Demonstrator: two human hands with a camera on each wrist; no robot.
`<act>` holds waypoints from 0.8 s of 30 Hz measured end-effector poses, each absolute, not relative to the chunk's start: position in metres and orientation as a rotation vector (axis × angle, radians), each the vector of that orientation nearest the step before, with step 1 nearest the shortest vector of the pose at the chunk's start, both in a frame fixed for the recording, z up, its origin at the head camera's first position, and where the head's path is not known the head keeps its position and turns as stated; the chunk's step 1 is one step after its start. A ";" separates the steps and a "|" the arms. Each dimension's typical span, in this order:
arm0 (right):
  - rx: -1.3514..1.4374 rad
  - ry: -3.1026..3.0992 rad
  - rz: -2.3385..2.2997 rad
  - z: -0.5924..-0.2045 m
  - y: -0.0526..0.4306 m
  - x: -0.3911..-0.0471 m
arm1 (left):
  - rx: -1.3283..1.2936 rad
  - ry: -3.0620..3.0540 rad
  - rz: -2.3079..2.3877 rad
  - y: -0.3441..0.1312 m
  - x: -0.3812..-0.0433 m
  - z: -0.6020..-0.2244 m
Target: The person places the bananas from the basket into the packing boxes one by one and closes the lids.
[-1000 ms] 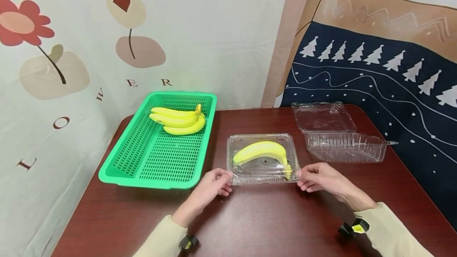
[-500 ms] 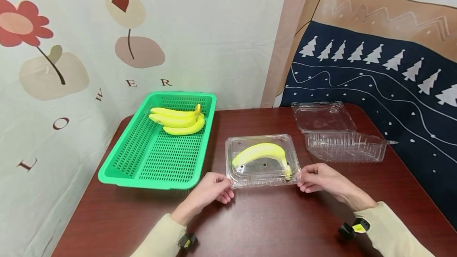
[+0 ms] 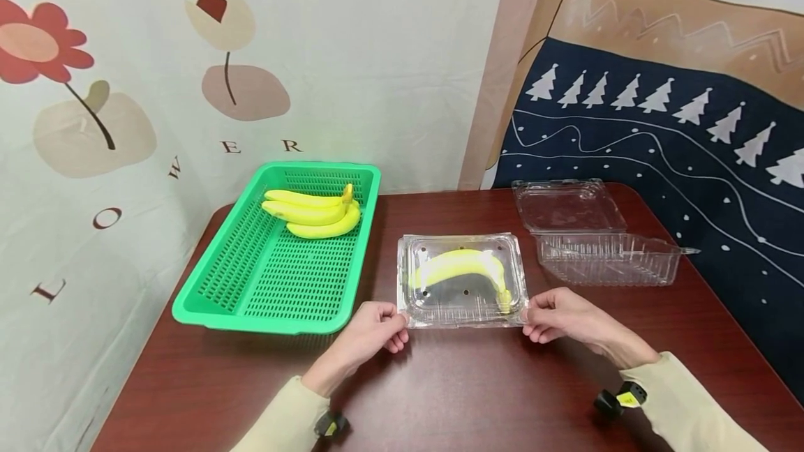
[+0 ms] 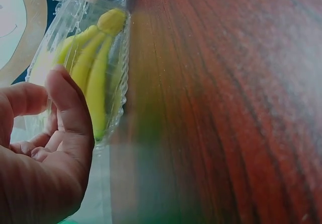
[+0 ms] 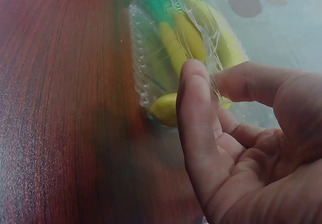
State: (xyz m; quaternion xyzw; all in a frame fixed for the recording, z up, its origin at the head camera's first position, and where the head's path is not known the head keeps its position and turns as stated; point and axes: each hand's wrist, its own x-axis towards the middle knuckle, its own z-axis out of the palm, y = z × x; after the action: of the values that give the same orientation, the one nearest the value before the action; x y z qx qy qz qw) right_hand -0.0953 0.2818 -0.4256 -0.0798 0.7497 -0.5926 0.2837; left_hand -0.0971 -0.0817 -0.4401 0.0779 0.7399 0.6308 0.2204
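A clear plastic clamshell box (image 3: pixel 466 302) with its lid down stands in the middle of the table. Inside lies a bunch of yellow bananas (image 3: pixel 457 265); the wrist views show several fingers of it, the stem end toward the right hand. My left hand (image 3: pixel 370 330) pinches the box's near left corner between thumb and forefinger. At the near right corner, my right hand (image 3: pixel 565 316) pinches the rim the same way. Up close, the box rim (image 4: pixel 122 90) passes between the left thumb and finger, and the right thumb (image 5: pixel 195 98) presses along the other end.
To the left stands a green plastic basket (image 3: pixel 361 267) holding another bunch of bananas (image 3: pixel 314 209). At the back right, a second clear clamshell box (image 3: pixel 606 260) sits with its lid (image 3: pixel 568 206) laid back. A printed cloth wall borders the dark red table (image 3: pixel 452 389).
The near edge of the box tilted slightly, and the lid now lies level over the bananas. Both hands have kept hold of the near corners and shifted only a little.
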 end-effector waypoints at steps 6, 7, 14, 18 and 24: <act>-0.231 2.052 -1.560 -0.426 0.280 -0.096 | 0.191 2.064 1.737 -0.080 -0.097 -0.441; -0.227 2.061 -1.557 -0.426 0.279 -0.097 | 0.184 2.067 1.735 -0.079 -0.098 -0.442; -0.124 2.099 -1.596 -0.428 0.275 -0.099 | 0.145 2.065 1.761 -0.077 -0.099 -0.444; -0.073 2.097 -1.619 -0.429 0.274 -0.100 | 0.100 2.024 1.810 -0.077 -0.101 -0.445; -0.044 2.043 -1.650 -0.430 0.275 -0.100 | 0.060 1.984 1.865 -0.078 -0.102 -0.446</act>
State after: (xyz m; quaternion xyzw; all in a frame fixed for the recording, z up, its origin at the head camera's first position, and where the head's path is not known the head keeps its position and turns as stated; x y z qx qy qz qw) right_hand -0.0998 0.2750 -0.4300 -0.0161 0.7521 -0.6076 0.2548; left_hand -0.1022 -0.0778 -0.4458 0.0217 0.7127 0.6698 0.2075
